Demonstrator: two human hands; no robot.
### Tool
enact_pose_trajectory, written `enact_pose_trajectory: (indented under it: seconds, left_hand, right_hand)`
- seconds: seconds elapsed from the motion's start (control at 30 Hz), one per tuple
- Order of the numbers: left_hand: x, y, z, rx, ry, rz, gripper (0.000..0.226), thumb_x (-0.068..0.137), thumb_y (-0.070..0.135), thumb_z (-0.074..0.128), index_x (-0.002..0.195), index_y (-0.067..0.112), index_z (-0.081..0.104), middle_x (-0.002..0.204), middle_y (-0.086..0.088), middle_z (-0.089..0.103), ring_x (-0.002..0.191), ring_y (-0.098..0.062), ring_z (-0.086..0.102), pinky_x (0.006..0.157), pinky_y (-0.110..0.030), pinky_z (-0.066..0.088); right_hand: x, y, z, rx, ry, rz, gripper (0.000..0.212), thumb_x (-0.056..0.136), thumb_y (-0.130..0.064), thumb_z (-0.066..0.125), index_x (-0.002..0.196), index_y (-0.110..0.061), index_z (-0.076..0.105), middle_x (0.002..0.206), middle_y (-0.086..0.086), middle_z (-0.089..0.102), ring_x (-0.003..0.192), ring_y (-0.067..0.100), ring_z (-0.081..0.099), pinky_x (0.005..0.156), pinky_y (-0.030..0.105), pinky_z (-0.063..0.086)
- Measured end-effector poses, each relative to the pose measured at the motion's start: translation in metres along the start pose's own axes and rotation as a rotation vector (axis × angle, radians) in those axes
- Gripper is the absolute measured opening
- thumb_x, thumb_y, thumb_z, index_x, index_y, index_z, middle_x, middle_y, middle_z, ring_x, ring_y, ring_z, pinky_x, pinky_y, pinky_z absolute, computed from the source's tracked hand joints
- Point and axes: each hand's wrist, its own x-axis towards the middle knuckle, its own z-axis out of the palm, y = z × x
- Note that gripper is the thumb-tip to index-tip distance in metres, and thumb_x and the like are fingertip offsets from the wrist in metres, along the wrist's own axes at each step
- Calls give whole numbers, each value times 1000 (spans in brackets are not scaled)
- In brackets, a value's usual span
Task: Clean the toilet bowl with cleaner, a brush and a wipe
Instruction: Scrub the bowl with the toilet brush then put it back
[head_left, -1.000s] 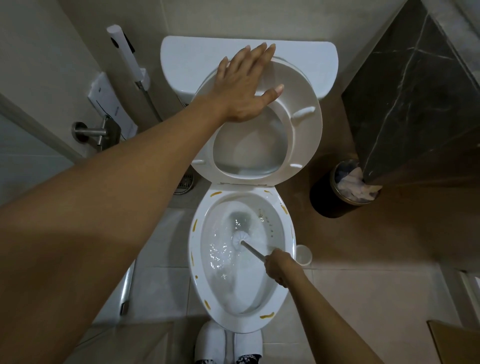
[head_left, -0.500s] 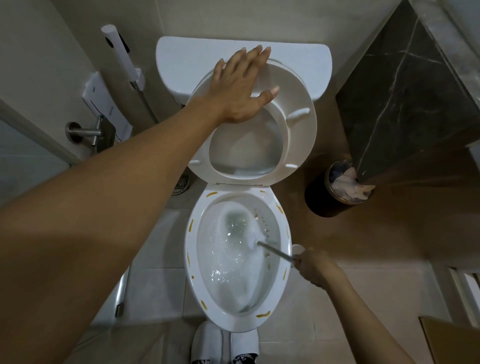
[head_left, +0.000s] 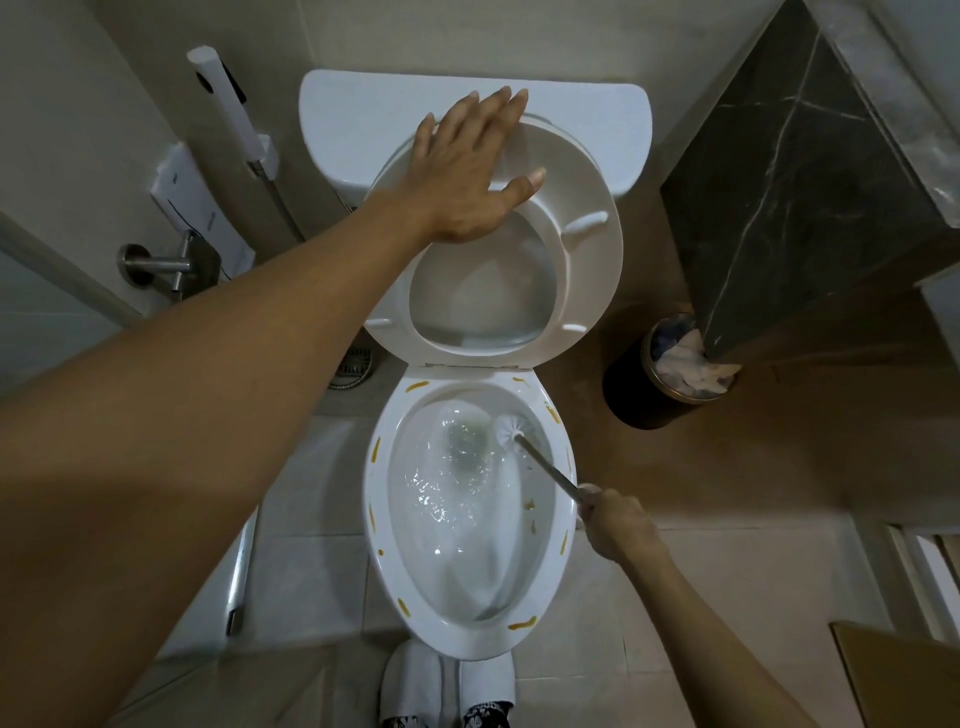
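Left hand: fingers spread, palm flat against the raised seat, apparently propping it back toward the tank.
Left wall fittings: a white spray handset hangs on the wall, with a metal holder below it; neither is in use.
Toilet bowl: open, water churned and frothy across most of the basin.
Rim marks: yellow-brown dabs sit around the rim, unwiped; whether they are cleaner or soil cannot be told.
Brush: white head pressed to the upper right inside wall, just under the rim, metal handle slanting down to the right.
Right hand: fist closed round the brush handle, beside the bowl's right edge.
Bin: dark, stuffed with paper, well right of the toilet.
Progress: brushing under way, judging by the foam; the rim dabs and a brown patch on the right wall remain, and no wipe is in sight, so the wiping step looks undone.
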Motion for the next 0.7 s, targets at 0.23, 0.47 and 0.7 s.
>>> enact_pose_trajectory:
  seconds: [0.23, 0.47, 0.7]
  left_hand:
    - [0, 1, -1, -4, -3, -1, 72, 96, 57, 28, 152, 24, -2, 160, 2, -2, 147, -21, -6, 116, -48, -4]
    - [-1, 1, -1, 0, -6, -1, 71, 96, 57, 28, 152, 24, -2, 160, 2, -2, 147, -21, -5, 116, -48, -3]
    - [-1, 2, -2, -14, -11, -4, 71, 96, 57, 28, 152, 25, -2, 160, 3, -2, 147, -20, -6, 116, -48, -4]
  right_hand:
    - [-26, 4, 28, 7, -14, -21, 36, 103, -27, 34, 133, -25, 52, 118, 9, 62, 105, 25, 60, 85, 31, 47]
    - [-16, -11, 36, 188, -7, -6, 35, 103, -25, 34, 130, -19, 54, 105, 9, 62, 92, 23, 59, 76, 32, 48]
    - [-19, -3, 34, 104, 22, 12, 35, 102, -26, 33, 130, -23, 54, 111, 10, 63, 102, 27, 61, 81, 33, 48]
